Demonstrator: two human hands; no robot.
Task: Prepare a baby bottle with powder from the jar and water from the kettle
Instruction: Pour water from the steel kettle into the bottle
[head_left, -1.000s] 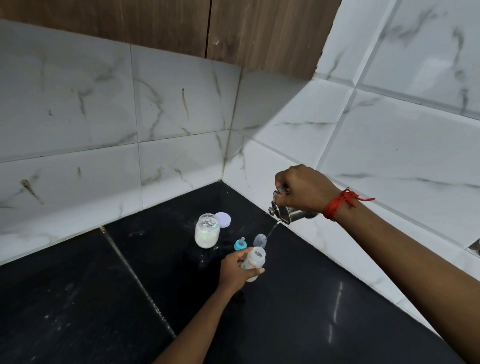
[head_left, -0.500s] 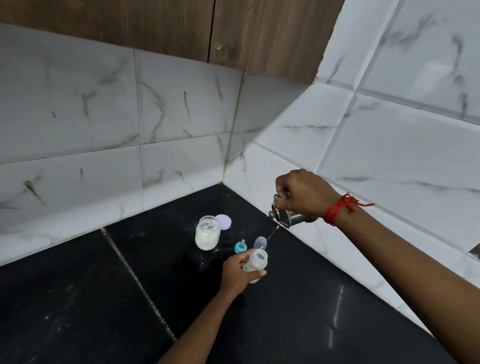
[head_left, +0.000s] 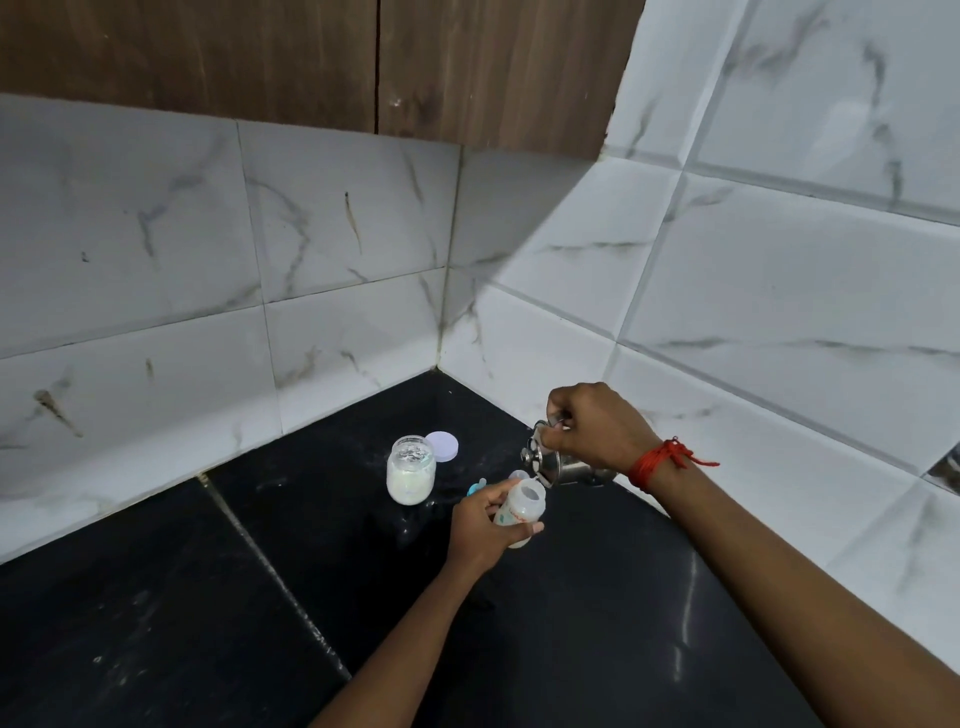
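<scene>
A small translucent baby bottle (head_left: 521, 512) with an open mouth is held, tilted slightly, in my left hand (head_left: 480, 525) just above the black counter. My right hand (head_left: 597, 431) grips the handle of a small steel kettle (head_left: 553, 465), tipped with its spout right at the bottle's mouth. An open glass jar (head_left: 410, 470) of white powder stands to the left, its pale lid (head_left: 442, 446) lying flat behind it. The blue teat ring (head_left: 475, 487) and a clear cap (head_left: 518, 475) lie behind the bottle, partly hidden.
The black stone counter (head_left: 260, 597) ends in a corner of white marble-look tiled walls (head_left: 337, 234). Wooden cabinet doors (head_left: 311, 57) hang above. The right wall runs close beside my right arm.
The kettle has come lower and closer to the bottle's mouth. The thin stream of water seen earlier is no longer visible. The bottle stays in my left hand.
</scene>
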